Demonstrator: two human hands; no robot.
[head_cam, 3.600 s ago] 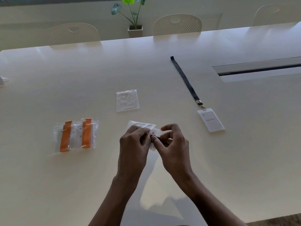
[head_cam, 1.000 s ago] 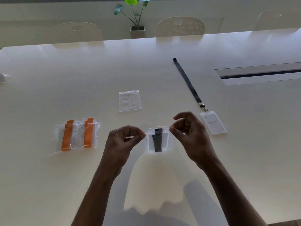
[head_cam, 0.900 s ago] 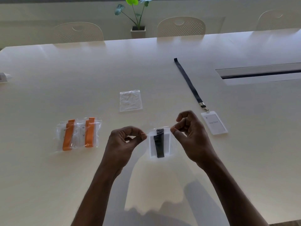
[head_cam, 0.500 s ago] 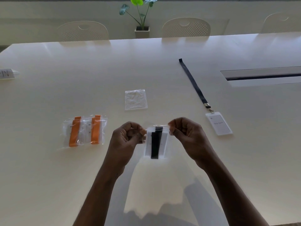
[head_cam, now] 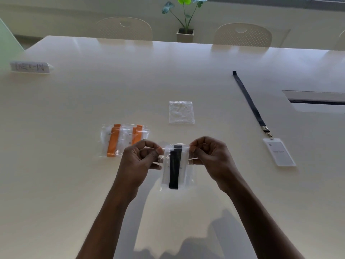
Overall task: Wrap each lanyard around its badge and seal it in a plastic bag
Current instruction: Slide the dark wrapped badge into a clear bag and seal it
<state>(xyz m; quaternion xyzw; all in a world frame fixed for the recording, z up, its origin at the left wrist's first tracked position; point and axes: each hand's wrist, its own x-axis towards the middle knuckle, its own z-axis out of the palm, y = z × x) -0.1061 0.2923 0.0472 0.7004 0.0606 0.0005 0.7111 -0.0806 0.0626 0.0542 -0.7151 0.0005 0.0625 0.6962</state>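
**Bagged badge held by its top corners above the table**

The left hand (head_cam: pixel 138 161) and the right hand (head_cam: pixel 211 159) hold a small clear plastic bag (head_cam: pixel 190 172) between them, just above the pale table (head_cam: pixel 74 184). The left fingers (head_cam: pixel 158 151) are curled and pinch the bag's top left corner between thumb and forefinger. The right fingers (head_cam: pixel 193 148) are curled likewise and pinch the top right corner. The bag hangs upright from this grip. Inside it sits a white badge (head_cam: pixel 183 161) with a black lanyard (head_cam: pixel 174 169) wound lengthwise round its middle. Whether the bag's mouth is pressed fully closed cannot be told.

Just left of the left hand, a left orange packet (head_cam: pixel 112 142) and a right orange packet (head_cam: pixel 137 136) lie side by side on the table. Each is a clear bag holding a badge wrapped in an orange lanyard, and the left hand hides the lower part of the right packet. Beyond the hands an empty bag (head_cam: pixel 181 112) lies flat.

To the right, well apart from the right hand, a loose lanyard (head_cam: pixel 250 103) lies stretched out straight. Its metal clip (head_cam: pixel 267 132) joins a second badge (head_cam: pixel 279 152), which lies flat at its near end. A recessed slot (head_cam: pixel 315 100) opens in the table at the right edge.

At far left stands a folded card (head_cam: pixel 29 67) with blurred handwriting. Behind the table are a left chair (head_cam: pixel 124 28), a right chair (head_cam: pixel 242 34) and a potted plant (head_cam: pixel 183 17).
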